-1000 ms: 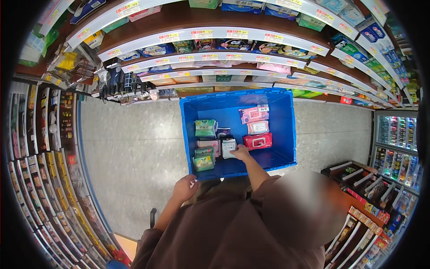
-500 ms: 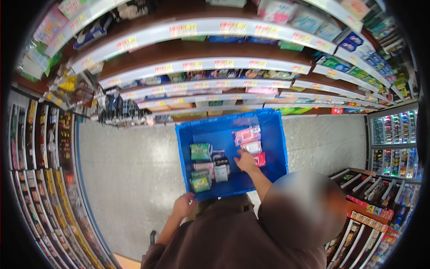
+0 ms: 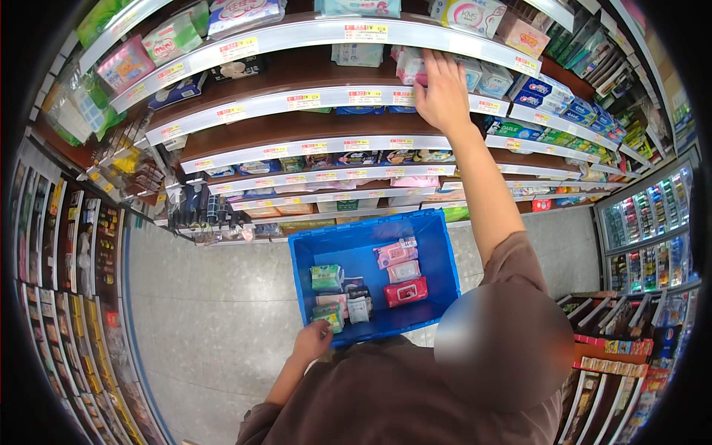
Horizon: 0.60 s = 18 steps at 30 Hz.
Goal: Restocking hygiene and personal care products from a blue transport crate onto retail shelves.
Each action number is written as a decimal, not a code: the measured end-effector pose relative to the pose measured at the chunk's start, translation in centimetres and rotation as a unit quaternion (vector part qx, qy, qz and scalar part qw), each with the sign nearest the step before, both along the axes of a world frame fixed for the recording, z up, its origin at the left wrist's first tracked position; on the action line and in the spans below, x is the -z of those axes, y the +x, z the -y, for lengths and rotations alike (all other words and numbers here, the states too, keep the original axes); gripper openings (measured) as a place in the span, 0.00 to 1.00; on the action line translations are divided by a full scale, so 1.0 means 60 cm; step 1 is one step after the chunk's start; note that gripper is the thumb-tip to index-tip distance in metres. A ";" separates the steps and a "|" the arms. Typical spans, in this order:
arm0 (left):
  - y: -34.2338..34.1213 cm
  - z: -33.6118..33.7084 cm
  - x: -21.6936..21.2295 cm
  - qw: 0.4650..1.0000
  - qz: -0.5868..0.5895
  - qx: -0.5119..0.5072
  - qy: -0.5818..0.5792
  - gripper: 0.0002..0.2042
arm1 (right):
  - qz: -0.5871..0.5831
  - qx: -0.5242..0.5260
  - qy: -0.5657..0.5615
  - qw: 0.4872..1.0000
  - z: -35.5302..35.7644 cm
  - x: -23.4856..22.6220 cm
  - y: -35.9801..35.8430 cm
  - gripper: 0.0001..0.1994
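My right hand [image 3: 443, 93] reaches up to a shelf of the rack ahead. Its fingers are stretched out over a pink and white soft package [image 3: 410, 67], with white and pale blue packages [image 3: 495, 79] to its right. Down at the near left corner of a blue plastic crate [image 3: 374, 339], my left hand [image 3: 314, 343] is closed on the rim. Inside the crate's right side lie a pink wipes pack [image 3: 395, 254], a white and pink one [image 3: 403, 271] and a red one [image 3: 406, 291]. Green packs [image 3: 326, 278] and smaller grey and dark packs [image 3: 359, 309] lie at its left.
Shelves with price strips [image 3: 311, 99] curve across the front, stocked with soft packs and toothpaste boxes [image 3: 545, 95]. Racks of goods [image 3: 74, 245] line the left. A glass-door drinks cooler [image 3: 649, 222] and a low display stand [image 3: 604, 363] are at the right. Pale floor [image 3: 200, 297] surrounds the crate.
My right hand has left the packs in the crate and moved up and forward to the shelf. The red pack now shows fully. My left hand stays at the crate's near left corner.
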State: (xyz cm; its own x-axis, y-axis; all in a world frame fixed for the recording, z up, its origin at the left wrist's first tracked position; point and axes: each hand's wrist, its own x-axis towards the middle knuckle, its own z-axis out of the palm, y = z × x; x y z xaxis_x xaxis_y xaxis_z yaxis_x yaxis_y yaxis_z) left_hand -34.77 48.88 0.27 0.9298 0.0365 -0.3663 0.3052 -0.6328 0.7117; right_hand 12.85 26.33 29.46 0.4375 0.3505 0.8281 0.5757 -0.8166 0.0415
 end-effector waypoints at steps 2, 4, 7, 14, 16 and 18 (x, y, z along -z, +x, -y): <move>-0.011 0.002 -0.002 1.000 -0.003 -0.010 0.003 0.14 | -0.020 0.015 -0.051 0.998 0.000 -0.003 0.011 0.34; -0.023 -0.001 0.001 1.000 -0.011 -0.018 0.007 0.14 | -0.103 0.043 -0.125 0.986 0.006 -0.019 0.012 0.38; -0.045 -0.006 0.012 1.000 -0.017 -0.020 0.010 0.13 | -0.070 0.013 -0.138 0.988 0.011 -0.023 0.025 0.34; -0.052 -0.008 0.008 1.000 -0.016 -0.010 0.025 0.12 | -0.222 -0.018 -0.001 0.975 -0.012 -0.042 0.023 0.38; -0.050 -0.008 0.005 1.000 -0.017 -0.009 0.017 0.12 | -0.147 -0.040 0.008 0.988 -0.013 -0.021 0.038 0.39; -0.053 -0.009 0.008 1.000 -0.013 -0.027 0.003 0.12 | -0.019 -0.050 0.040 0.998 -0.023 -0.009 0.043 0.40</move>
